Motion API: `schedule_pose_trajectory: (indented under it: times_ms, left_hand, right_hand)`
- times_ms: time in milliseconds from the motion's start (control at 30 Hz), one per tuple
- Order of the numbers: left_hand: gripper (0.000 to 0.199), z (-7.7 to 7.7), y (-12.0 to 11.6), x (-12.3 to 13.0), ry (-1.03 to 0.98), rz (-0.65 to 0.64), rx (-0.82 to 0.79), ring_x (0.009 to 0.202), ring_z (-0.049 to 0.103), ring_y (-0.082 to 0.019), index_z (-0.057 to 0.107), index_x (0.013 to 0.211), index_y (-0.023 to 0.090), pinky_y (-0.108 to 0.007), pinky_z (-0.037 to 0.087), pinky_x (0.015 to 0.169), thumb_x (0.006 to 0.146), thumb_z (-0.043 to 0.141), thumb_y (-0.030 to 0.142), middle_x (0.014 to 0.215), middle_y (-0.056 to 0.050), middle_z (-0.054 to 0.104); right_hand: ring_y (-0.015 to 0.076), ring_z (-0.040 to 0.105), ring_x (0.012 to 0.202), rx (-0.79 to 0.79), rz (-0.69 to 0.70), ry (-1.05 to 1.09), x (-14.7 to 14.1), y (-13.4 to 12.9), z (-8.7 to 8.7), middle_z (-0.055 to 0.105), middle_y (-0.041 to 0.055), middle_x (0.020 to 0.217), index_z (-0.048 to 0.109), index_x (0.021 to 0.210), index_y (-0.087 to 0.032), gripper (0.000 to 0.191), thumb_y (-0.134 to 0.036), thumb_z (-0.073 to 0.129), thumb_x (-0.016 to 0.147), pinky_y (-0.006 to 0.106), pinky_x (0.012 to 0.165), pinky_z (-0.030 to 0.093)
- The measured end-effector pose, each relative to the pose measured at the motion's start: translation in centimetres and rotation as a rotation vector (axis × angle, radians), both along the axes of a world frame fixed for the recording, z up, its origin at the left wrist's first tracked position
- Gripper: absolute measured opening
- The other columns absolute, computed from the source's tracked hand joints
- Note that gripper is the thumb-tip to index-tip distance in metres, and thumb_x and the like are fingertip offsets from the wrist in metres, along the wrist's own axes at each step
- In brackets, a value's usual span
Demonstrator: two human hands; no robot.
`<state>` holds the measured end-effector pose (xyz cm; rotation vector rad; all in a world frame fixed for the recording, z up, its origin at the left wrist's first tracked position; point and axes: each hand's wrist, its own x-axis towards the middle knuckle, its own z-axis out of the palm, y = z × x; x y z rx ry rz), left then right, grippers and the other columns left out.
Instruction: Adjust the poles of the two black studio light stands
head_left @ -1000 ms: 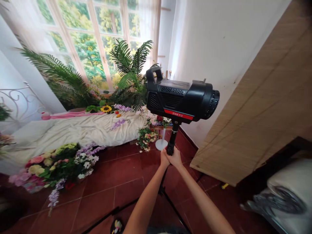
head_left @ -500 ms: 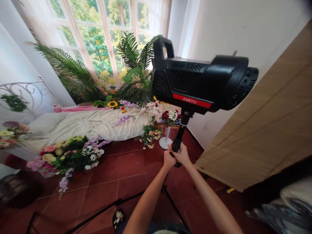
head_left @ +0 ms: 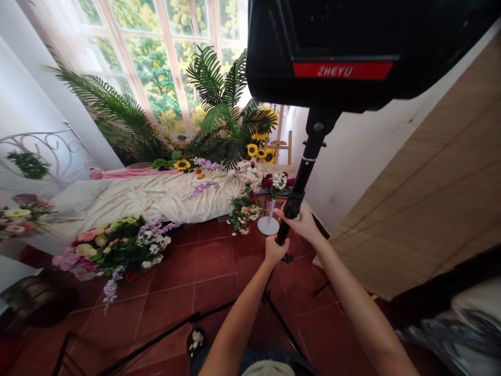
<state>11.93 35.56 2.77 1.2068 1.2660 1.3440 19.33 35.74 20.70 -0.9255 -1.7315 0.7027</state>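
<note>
A black studio light with a red ZHEYU label fills the top right, mounted on a black light stand. My left hand is wrapped round the stand's pole, low down. Higher up, my right hand grips the pole at its black locking collar, the thumb lying across it. The pole leans slightly to the right. Below my hands the stand's thin legs spread over the floor. The top of the light is cut off by the frame edge.
A bed with cream cloth stands ahead, with a flower arrangement before it. Palm fronds rise by the window. A white round base stands behind my hands. To the right leans a tan panel; red tiles cover the floor.
The light has risen and looks larger, with more pole showing beneath it. My right hand has moved up the pole, away from my left hand, which stays low.
</note>
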Motion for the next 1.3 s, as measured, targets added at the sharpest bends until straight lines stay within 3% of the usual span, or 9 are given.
schedule_pose_trajectory:
  times_ms: [200,433,600,767,867,967,1033,1133,1300]
  left_hand:
    - [0.032,-0.3,0.1,0.0,0.063,-0.038,0.053,0.04,0.053,-0.012,0.052,0.054,0.014,-0.021,0.04,0.041,0.07,0.058,0.041,0.047,-0.002,0.057]
    - [0.032,-0.2,0.1,-0.1,0.071,-0.064,0.064,0.041,0.054,-0.012,0.053,0.053,0.015,-0.021,0.041,0.041,0.071,0.057,0.041,0.047,-0.003,0.058]
    - [0.032,-0.1,0.0,0.1,0.06,-0.06,0.044,0.038,0.052,-0.012,0.053,0.052,0.014,-0.021,0.041,0.04,0.07,0.057,0.04,0.045,-0.003,0.056]
    - [0.03,0.4,-0.2,0.0,0.065,-0.066,0.081,0.04,0.052,-0.012,0.052,0.051,0.014,-0.021,0.041,0.041,0.069,0.057,0.038,0.046,-0.003,0.055]
    - [0.029,0.9,-0.4,-0.2,0.067,-0.078,0.088,0.042,0.051,-0.011,0.051,0.051,0.014,-0.021,0.04,0.042,0.068,0.057,0.037,0.046,-0.002,0.054]
    - [0.028,1.3,-0.4,-0.2,0.063,-0.073,0.081,0.043,0.049,-0.01,0.051,0.051,0.014,-0.02,0.038,0.042,0.066,0.061,0.036,0.046,-0.001,0.053]
    - [0.028,1.4,-0.4,-0.1,0.066,-0.058,0.068,0.045,0.049,-0.01,0.052,0.051,0.014,-0.019,0.038,0.043,0.063,0.063,0.036,0.045,0.0,0.052]
    - [0.029,1.4,-0.3,0.1,0.073,-0.049,0.047,0.044,0.05,-0.01,0.052,0.05,0.014,-0.019,0.039,0.043,0.065,0.062,0.037,0.045,0.0,0.052]
    - [0.032,1.4,-0.4,0.4,0.063,-0.062,0.068,0.041,0.051,-0.011,0.051,0.049,0.015,-0.021,0.041,0.043,0.07,0.056,0.039,0.045,-0.002,0.054]
  right_hand:
    - [0.0145,0.058,0.056,-0.033,0.097,-0.029,0.3,-0.3,2.6,0.059,0.001,0.066,0.051,0.08,-0.018,0.04,-0.053,0.065,0.066,0.028,0.054,0.049]
    - [0.0153,0.059,0.059,-0.036,0.113,-0.038,0.6,-0.2,2.0,0.059,0.0013,0.067,0.052,0.081,-0.018,0.038,-0.05,0.065,0.067,0.029,0.056,0.05]
    - [0.0162,0.058,0.067,0.046,0.015,-0.148,1.2,0.0,1.9,0.061,0.0038,0.076,0.054,0.081,-0.017,0.038,-0.048,0.068,0.064,0.03,0.062,0.05]
    - [0.0163,0.06,0.075,0.025,0.019,-0.058,1.2,-1.5,1.7,0.061,0.0033,0.087,0.042,0.11,-0.02,0.053,-0.044,0.065,0.069,0.029,0.064,0.052]
    - [0.0166,0.059,0.083,0.075,-0.158,0.067,1.3,-3.4,-0.4,0.056,0.0058,0.097,0.031,0.117,-0.022,0.058,-0.041,0.062,0.073,0.028,0.065,0.052]
    - [0.0171,0.058,0.081,0.066,-0.309,-0.034,2.1,-6.2,-4.2,0.054,0.0069,0.095,0.043,0.106,-0.021,0.034,-0.038,0.054,0.079,0.03,0.066,0.052]
    - [0.0192,0.057,0.084,0.047,-0.263,-0.227,2.7,-8.1,-6.9,0.054,0.0071,0.096,0.051,0.097,-0.022,0.021,-0.035,0.052,0.08,0.033,0.072,0.051]
    - [0.0232,0.053,0.095,0.063,-0.178,-0.441,3.3,-10.2,-9.9,0.054,0.0068,0.101,0.054,0.098,-0.025,0.019,-0.029,0.051,0.08,0.04,0.082,0.047]
    - [0.0254,0.051,0.103,0.076,-0.19,-0.527,3.9,-10.7,-12.2,0.053,0.0076,0.108,0.052,0.105,-0.025,0.028,-0.02,0.05,0.077,0.043,0.087,0.044]
